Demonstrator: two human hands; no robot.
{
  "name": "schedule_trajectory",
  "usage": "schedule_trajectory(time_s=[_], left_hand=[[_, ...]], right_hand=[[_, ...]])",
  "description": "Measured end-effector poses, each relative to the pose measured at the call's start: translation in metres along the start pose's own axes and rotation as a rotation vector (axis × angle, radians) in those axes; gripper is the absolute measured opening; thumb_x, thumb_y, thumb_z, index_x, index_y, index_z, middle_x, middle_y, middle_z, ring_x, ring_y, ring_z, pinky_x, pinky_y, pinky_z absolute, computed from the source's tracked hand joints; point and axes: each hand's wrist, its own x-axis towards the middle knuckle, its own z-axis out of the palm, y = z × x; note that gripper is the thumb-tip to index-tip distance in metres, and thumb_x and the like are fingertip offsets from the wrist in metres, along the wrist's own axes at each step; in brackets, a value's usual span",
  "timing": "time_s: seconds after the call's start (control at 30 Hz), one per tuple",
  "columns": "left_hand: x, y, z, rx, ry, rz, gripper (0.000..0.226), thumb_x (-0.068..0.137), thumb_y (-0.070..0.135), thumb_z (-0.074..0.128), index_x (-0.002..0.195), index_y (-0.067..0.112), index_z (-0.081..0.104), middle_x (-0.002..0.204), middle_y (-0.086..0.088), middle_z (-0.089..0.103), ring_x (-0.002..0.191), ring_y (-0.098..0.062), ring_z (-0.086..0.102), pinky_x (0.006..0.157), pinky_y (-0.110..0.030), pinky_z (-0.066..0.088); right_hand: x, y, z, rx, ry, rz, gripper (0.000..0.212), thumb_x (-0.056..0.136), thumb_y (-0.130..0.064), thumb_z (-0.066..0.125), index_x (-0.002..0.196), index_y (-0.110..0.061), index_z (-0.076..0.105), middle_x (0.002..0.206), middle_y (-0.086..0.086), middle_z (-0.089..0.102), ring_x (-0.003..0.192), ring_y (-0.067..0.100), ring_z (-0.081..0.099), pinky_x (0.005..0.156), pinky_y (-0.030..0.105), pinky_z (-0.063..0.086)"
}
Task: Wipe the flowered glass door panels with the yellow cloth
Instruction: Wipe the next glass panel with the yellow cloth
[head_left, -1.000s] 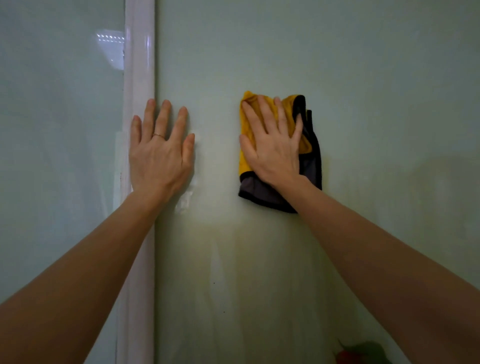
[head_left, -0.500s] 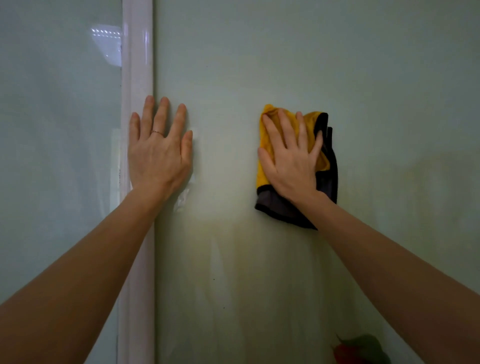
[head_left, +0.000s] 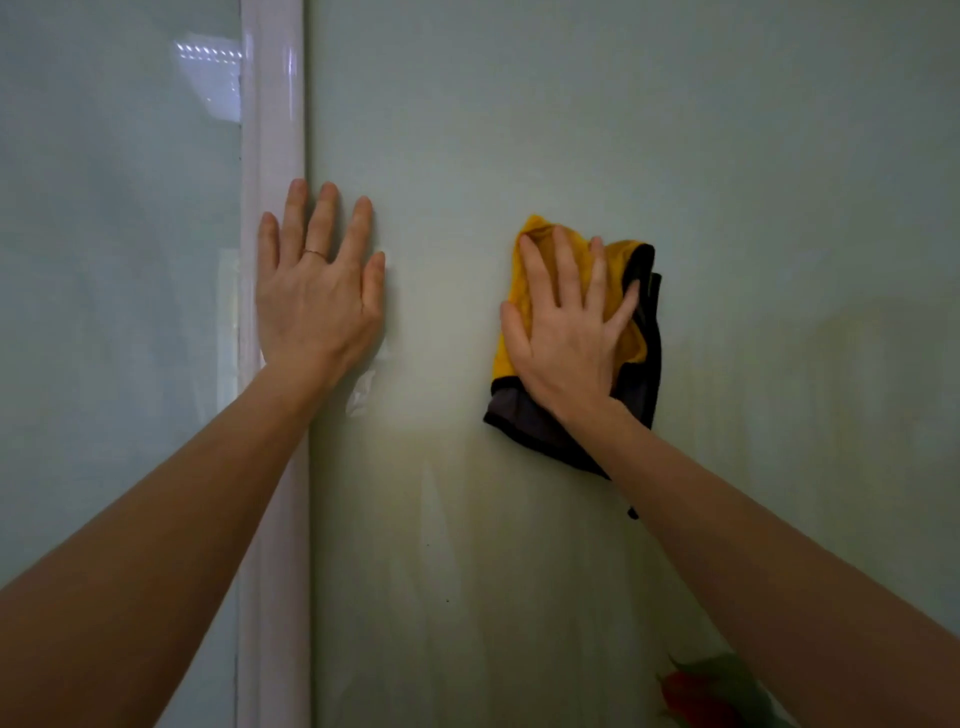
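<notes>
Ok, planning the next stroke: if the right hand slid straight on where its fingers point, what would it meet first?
Nothing that shows: the right hand, flat on the yellow cloth, points up the glass panel, bare to the picture's top.

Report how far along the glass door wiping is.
Done: nothing looks finished. In hand: the right hand presses the folded yellow-and-grey cloth flat on the pale green right glass panel, the left hand braced beside the white frame strip. Left: faint streaks run down the glass below the cloth toward the red flower print; the left glass panel shows no sign either way.
</notes>
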Motion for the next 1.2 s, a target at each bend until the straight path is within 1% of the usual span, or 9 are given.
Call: schedule_trajectory(time_s=[0.13,0.3,0.37,0.5,0.67,0.83,0.9,1.1,1.2], left_hand=[[0.000,0.001,-0.001,-0.034,0.016,0.011,0.060,0.104,0.041,0.022,0.159,0.019,0.030,0.166,-0.011,0.021,0.156,-0.029,0.006,0.124,-0.045,0.000],[-0.013,-0.002,0.000,-0.030,0.002,0.026,0.061,0.103,0.041,0.020,0.159,0.019,0.029,0.166,-0.012,0.020,0.156,-0.030,0.007,0.124,-0.046,0.001],[-0.016,0.000,0.000,-0.029,-0.007,0.008,0.060,0.103,0.040,0.021,0.159,0.020,0.028,0.167,-0.011,0.018,0.156,-0.029,0.005,0.124,-0.045,-0.001],[-0.015,0.002,-0.001,-0.044,-0.009,0.007,0.060,0.103,0.039,0.021,0.159,0.019,0.028,0.167,-0.012,0.019,0.156,-0.029,0.005,0.124,-0.045,0.000],[-0.028,-0.010,-0.001,-0.036,-0.002,0.089,0.061,0.103,0.039,0.020,0.158,0.015,0.030,0.165,-0.015,0.022,0.155,-0.031,0.010,0.125,-0.044,0.003],[-0.056,-0.019,-0.006,-0.004,0.005,0.108,0.060,0.105,0.037,0.021,0.159,0.014,0.028,0.166,-0.013,0.019,0.155,-0.029,0.012,0.125,-0.041,0.005],[-0.063,-0.021,-0.006,-0.013,0.024,0.109,0.059,0.105,0.036,0.022,0.159,0.012,0.028,0.166,-0.014,0.019,0.154,-0.028,0.015,0.125,-0.041,0.007],[-0.072,-0.028,-0.006,-0.009,0.035,0.096,0.062,0.105,0.033,0.023,0.158,0.002,0.021,0.166,-0.015,0.018,0.154,-0.027,0.016,0.126,-0.040,0.009],[-0.082,-0.037,-0.007,-0.026,0.018,0.075,0.063,0.105,0.033,0.022,0.160,0.003,0.017,0.168,-0.012,0.013,0.155,-0.024,0.010,0.127,-0.039,0.007]], right_hand=[[0.010,0.047,-0.008,0.002,-0.058,-0.304,0.059,0.098,-0.045,0.044,0.155,-0.030,0.042,0.165,0.003,0.034,0.153,0.032,0.028,0.116,0.071,0.019],[0.014,0.032,0.000,-0.035,0.014,0.162,0.057,0.099,-0.044,0.041,0.154,-0.030,0.044,0.163,0.002,0.038,0.150,0.035,0.032,0.114,0.073,0.019],[0.013,0.003,0.002,-0.025,0.036,0.254,0.057,0.097,-0.044,0.040,0.152,-0.028,0.047,0.161,0.003,0.041,0.149,0.040,0.033,0.111,0.076,0.020],[-0.010,-0.040,-0.001,0.025,-0.025,-0.069,0.059,0.098,-0.046,0.040,0.154,-0.031,0.045,0.164,0.001,0.036,0.152,0.037,0.028,0.114,0.074,0.014],[0.001,-0.012,-0.004,0.073,-0.031,-0.328,0.056,0.100,-0.046,0.043,0.154,-0.032,0.045,0.164,-0.001,0.036,0.153,0.032,0.027,0.116,0.072,0.016],[0.006,-0.027,0.005,0.014,0.048,0.101,0.055,0.100,-0.044,0.042,0.153,-0.030,0.047,0.162,0.001,0.040,0.151,0.035,0.032,0.115,0.072,0.018],[0.003,-0.048,0.003,0.029,0.040,0.172,0.057,0.098,-0.044,0.042,0.153,-0.028,0.047,0.162,0.003,0.040,0.150,0.038,0.031,0.114,0.074,0.017],[-0.011,-0.026,-0.004,0.098,-0.026,-0.303,0.056,0.100,-0.044,0.044,0.154,-0.030,0.045,0.164,0.000,0.036,0.153,0.033,0.027,0.117,0.070,0.015],[-0.006,-0.021,0.000,0.067,-0.009,-0.185,0.055,0.101,-0.043,0.043,0.154,-0.031,0.045,0.163,0.000,0.038,0.152,0.031,0.029,0.117,0.068,0.016]])
